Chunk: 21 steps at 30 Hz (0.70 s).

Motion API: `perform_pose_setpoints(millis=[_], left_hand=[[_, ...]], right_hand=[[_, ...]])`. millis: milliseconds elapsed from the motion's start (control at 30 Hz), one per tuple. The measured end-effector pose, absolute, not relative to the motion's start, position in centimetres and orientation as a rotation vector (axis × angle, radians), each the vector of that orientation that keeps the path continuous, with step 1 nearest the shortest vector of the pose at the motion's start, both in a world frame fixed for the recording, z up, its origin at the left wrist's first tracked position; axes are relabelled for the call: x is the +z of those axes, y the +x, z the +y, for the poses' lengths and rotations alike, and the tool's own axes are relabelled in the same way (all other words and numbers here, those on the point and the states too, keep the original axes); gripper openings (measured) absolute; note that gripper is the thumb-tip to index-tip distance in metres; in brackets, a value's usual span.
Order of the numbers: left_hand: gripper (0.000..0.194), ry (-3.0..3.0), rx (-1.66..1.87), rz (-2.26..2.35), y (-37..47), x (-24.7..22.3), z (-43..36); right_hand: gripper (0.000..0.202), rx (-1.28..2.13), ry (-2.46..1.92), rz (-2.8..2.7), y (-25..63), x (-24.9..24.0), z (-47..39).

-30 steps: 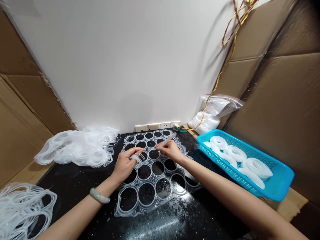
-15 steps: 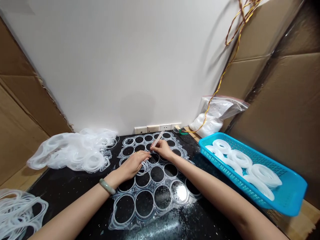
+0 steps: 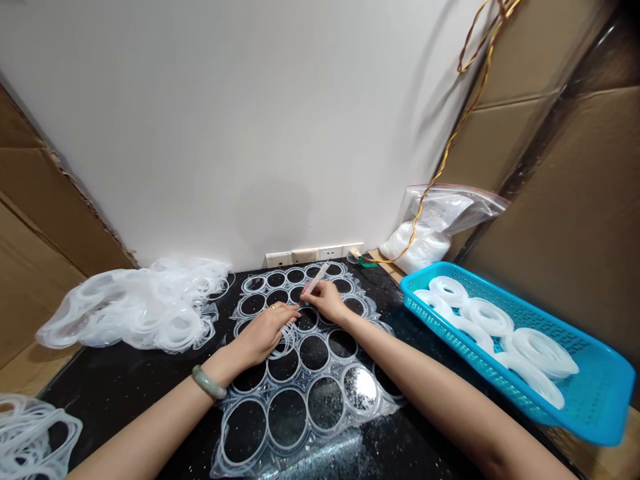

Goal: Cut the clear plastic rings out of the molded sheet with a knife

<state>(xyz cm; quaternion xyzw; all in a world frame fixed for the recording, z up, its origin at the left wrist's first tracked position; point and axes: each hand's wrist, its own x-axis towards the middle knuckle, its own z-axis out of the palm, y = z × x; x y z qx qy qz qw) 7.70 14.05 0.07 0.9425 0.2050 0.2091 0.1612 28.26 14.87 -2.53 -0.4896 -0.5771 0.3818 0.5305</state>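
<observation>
A clear sheet moulded with rows of round rings [image 3: 305, 373] lies flat on the black tabletop. My left hand [image 3: 265, 333] rests over its middle, fingers together and pointing at the right hand. Several loose thin translucent rings [image 3: 286, 341] show bunched beneath its palm, seemingly held by the curled fingers. Close beside it, my right hand [image 3: 324, 301] pinches a thin, flat whitish stick [image 3: 317, 279], tilted up and to the right. The lower end of the stick, near the left fingertips, is hidden by the fingers.
A blue basket [image 3: 590, 400] with coils of white rings stands at right. Piles of translucent ring sheets [image 3: 135, 307] and cut-out scraps [image 3: 35, 433] lie at left. Behind are wall sockets [image 3: 330, 253], a plastic bag [image 3: 420, 243] and a hanging twisted wire [image 3: 445, 157]. Cardboard [image 3: 565, 147] flanks both sides.
The view has shifted slightly, so the basket appears farther right and the scraps farther left. Both hands keep nearly the same place on the sheet, with the stick still in the right hand.
</observation>
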Motion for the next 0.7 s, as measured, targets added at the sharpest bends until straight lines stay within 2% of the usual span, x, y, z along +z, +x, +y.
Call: perform_pose_setpoints(millis=[433, 700], left_hand=[[0.036, 2.718, 0.588, 0.59, 7.56, -0.15, 14.15], [0.041, 2.727, 0.625, 0.568, 7.87, -0.53, 14.39]], right_hand=[[0.005, 0.839, -1.189, -1.427, 28.2, -2.55, 14.7], [0.007, 0.661, -1.192, -1.596, 28.19, -2.37, 14.27]])
